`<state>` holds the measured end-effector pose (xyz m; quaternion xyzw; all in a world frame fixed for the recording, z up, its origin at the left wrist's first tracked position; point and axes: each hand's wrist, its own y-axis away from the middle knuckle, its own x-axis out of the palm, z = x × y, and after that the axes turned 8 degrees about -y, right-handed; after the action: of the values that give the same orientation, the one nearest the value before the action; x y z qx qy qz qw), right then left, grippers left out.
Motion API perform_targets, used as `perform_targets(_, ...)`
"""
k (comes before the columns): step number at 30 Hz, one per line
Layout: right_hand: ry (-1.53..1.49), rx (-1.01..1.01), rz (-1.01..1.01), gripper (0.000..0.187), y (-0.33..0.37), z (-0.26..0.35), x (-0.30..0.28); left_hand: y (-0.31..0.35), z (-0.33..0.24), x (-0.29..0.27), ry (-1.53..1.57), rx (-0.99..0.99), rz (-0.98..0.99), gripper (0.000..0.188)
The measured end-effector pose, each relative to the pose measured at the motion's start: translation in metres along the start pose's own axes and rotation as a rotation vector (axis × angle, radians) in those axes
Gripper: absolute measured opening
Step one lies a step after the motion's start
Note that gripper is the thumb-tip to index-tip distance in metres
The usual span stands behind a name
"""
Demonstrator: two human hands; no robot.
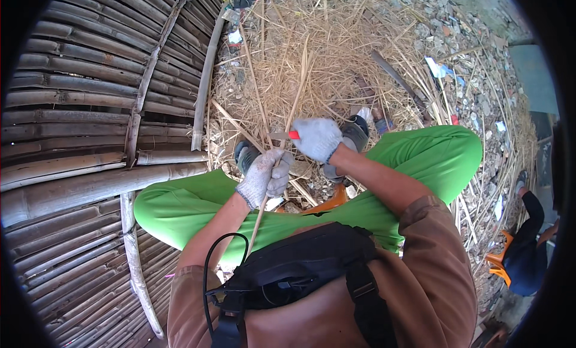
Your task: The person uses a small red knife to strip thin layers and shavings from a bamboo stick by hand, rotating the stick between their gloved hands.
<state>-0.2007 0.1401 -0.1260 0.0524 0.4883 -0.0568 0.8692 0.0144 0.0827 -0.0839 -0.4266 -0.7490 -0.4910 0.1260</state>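
Bag (300, 270) at my chest, my left hand (266, 176) grips the strip (287, 131), right hand (318, 138) holds the knife (284, 134); I'd shave shallowly, blade angled away.

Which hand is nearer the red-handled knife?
Right. The right hand grips the red-handled knife; the left hand sits lower, holding the thin bamboo strip.
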Motion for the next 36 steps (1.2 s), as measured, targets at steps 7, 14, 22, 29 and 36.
perform_targets(7, -0.009, 0.142, -0.079, 0.025, -0.031, -0.029, -0.009, 0.002, -0.007, 0.005, -0.074, 0.016, -0.069, 0.035)
perform_targets(14, 0.042, 0.309, -0.108, 0.030, -0.048, -0.093, -0.039, 0.005, 0.003, 0.011, -0.152, -0.022, -0.025, 0.034)
perform_targets(22, 0.032, 0.574, -0.137, 0.037, -0.044, -0.160, -0.068, 0.010, 0.011, 0.018, -0.160, -0.078, 0.037, 0.037)
perform_targets(29, 0.060, 0.697, -0.143, 0.038, -0.038, -0.179, -0.055, -0.002, 0.012, 0.005, -0.116, -0.117, 0.076, 0.036)
perform_targets(36, 0.053, 0.656, -0.144, 0.040, -0.043, -0.153, -0.045, 0.010, 0.017, 0.005, -0.176, -0.113, 0.016, 0.039)
